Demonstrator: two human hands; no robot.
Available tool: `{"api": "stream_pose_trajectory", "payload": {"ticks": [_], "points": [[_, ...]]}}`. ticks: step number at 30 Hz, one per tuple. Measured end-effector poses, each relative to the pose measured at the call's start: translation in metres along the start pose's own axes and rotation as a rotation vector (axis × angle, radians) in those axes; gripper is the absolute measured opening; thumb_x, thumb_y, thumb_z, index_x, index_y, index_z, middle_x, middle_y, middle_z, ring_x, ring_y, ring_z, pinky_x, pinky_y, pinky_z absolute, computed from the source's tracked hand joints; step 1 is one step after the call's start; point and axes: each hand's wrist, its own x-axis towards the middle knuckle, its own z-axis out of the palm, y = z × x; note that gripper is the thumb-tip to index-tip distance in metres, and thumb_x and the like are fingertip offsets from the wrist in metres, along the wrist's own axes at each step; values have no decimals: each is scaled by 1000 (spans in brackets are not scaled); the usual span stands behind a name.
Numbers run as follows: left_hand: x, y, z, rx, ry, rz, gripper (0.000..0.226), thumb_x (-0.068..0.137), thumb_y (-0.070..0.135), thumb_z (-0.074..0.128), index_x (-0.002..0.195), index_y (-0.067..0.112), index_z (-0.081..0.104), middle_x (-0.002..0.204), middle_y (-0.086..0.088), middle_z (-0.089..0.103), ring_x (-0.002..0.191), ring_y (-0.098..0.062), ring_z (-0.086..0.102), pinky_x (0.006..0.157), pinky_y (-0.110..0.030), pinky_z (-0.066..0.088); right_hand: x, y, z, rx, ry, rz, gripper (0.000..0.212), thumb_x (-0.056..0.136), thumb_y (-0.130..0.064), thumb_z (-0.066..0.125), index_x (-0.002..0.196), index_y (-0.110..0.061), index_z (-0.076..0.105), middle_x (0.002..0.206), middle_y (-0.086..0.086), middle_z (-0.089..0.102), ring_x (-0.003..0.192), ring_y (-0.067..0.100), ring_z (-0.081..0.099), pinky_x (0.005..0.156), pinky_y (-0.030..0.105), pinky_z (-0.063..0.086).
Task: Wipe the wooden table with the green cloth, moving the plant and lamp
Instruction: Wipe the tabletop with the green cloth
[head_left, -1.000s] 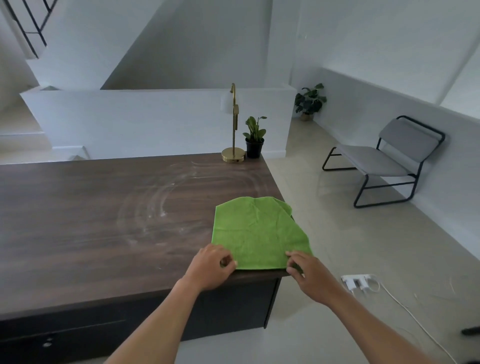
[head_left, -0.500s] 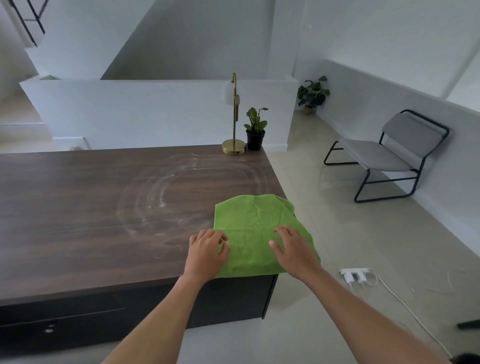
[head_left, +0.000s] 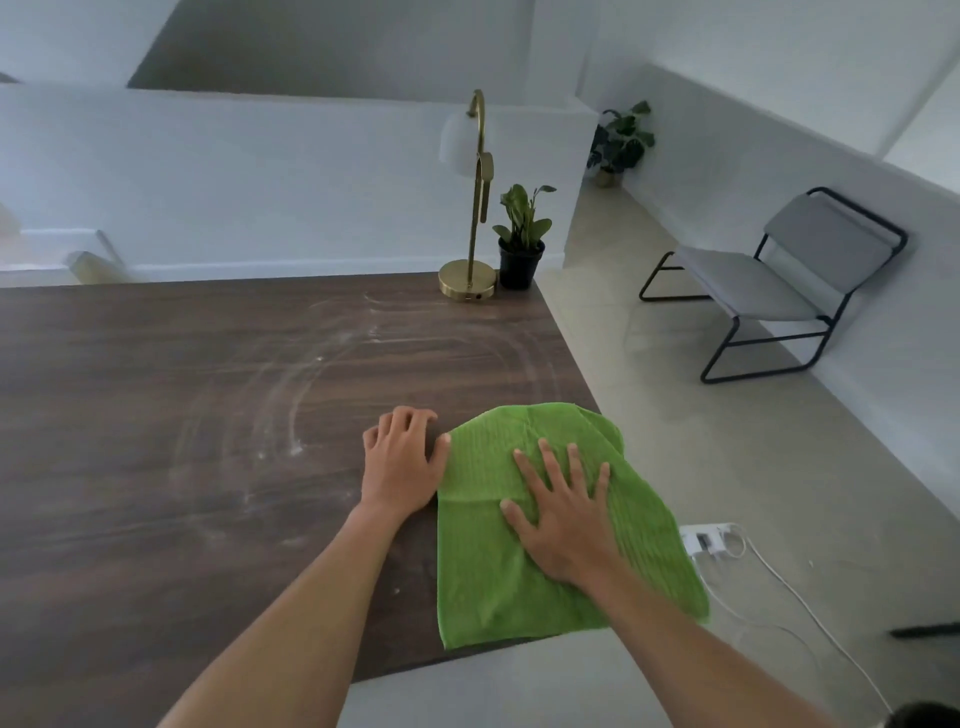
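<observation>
The green cloth (head_left: 483, 561) lies spread flat at the near right corner of the dark wooden table (head_left: 156, 441), its right edge hanging over the side. My right hand (head_left: 563, 514) presses flat on the cloth with fingers spread. My left hand (head_left: 402, 462) rests palm down on the bare wood, its thumb touching the cloth's left edge. At the far right corner stand a brass lamp (head_left: 470, 283) with a white shade and a small plant in a black pot (head_left: 521, 257), side by side.
White dusty smears curve across the table's middle (head_left: 291, 410). A grey chair (head_left: 774, 280) stands by the right wall. A white power strip with cables (head_left: 709, 540) lies on the floor right of the table. Another potted plant (head_left: 618, 140) sits in the far corner.
Both hands moved forward from the cloth's near edge. My right hand now lies flat on top of the cloth and my left hand has shifted onto the wood beside it. The camera moved closer.
</observation>
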Motion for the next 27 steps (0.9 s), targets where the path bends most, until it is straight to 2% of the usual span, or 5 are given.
{"api": "stream_pose_trajectory", "payload": {"ticks": [5, 10, 18, 23, 27], "points": [[49, -17, 16, 78, -80, 14, 45, 90, 47, 45, 121, 16, 58, 126, -8, 54, 123, -29, 43, 103, -46, 27, 38, 5, -6, -1, 8, 37, 72, 89, -75, 8, 151, -45, -12, 163, -3, -14, 147, 31, -21, 114, 66, -10], [86, -29, 25, 132, -111, 70, 47, 94, 45, 48, 133, 18, 51, 138, -5, 46, 133, -26, 35, 111, -44, 19, 81, 10, -11, 8, 16, 64, 73, 88, -75, 8, 152, -44, -10, 163, -3, -13, 148, 30, -19, 114, 66, -8], [120, -34, 41, 217, -160, 16, 58, 99, 45, 23, 151, 19, 24, 160, -4, 19, 149, -23, 6, 120, -48, 1, 169, 17, -20, 8, 19, 111, 74, 89, -75, 8, 153, -42, -8, 163, -3, -14, 148, 30, -17, 116, 65, -5], [120, -37, 45, 219, -144, 7, 58, 99, 43, 19, 152, 19, 24, 160, -3, 19, 149, -21, 5, 120, -48, 2, 220, 17, -25, 0, 8, 115, 70, 91, -71, 5, 153, -41, -7, 162, -4, -14, 149, 30, -15, 117, 64, -4], [116, -35, 42, 207, -134, 10, 57, 98, 39, 19, 151, 19, 28, 159, -2, 24, 149, -20, 9, 120, -48, 5, 227, 15, -26, 4, -5, 90, 61, 97, -62, 5, 153, -42, -4, 161, -8, -14, 149, 27, -15, 118, 61, -7]]}}
